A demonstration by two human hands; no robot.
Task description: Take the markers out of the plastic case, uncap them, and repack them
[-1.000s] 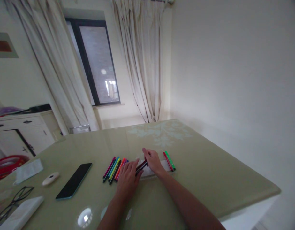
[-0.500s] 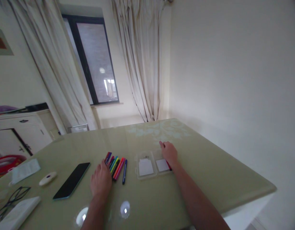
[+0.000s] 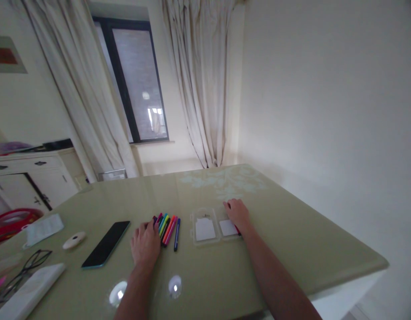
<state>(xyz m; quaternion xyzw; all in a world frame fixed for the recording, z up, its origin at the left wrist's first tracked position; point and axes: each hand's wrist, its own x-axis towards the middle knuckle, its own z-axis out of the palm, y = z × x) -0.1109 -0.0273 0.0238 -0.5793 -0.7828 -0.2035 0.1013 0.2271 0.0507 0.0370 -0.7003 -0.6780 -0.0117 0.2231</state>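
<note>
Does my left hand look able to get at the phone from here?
Probably yes: the phone lies flat to the left of the left hand, with nothing visible between them. That hand is at the markers, though, and whether it grips any is hard to tell.

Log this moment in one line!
left hand: at colored markers; right hand: at right half of open clear case; phone: left of left hand

Markers [image 3: 168, 230], several colours including turquoise, yellow-green, black, orange and pink, lie side by side, slanted, on the bench [image 3: 279, 249]; left end of row partly hidden by left hand [image 3: 145, 242]. Dark blue marker [image 3: 177, 234] lies singly, just right of them. Clear case [image 3: 205, 243], farther right, lies flat, white cards [image 3: 205, 229] inside.
</note>
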